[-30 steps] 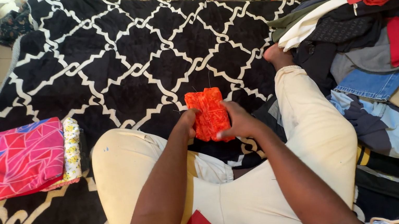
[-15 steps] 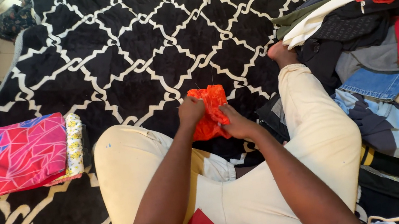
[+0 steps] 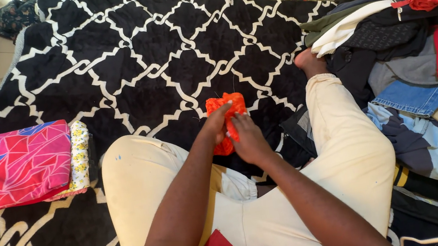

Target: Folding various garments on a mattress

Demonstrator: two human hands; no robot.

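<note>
Left hand (image 3: 214, 125) was closed on the small orange cloth (image 3: 225, 117), gripped at its left edge; right hand (image 3: 248, 140) was clamped on the cloth's lower right part. Cloth was held bunched between both hands, above the black-and-white patterned blanket (image 3: 150, 52), between the knees of the cream trousers (image 3: 346, 162). A folded pink-red cloth (image 3: 20, 164) was laid on the blanket well to the left. A heap of mixed clothes (image 3: 425, 69) was piled at the right.

L hand (image 3: 214, 125) & R hand (image 3: 248, 140) side by side, fingers curled, forearms converging
</note>
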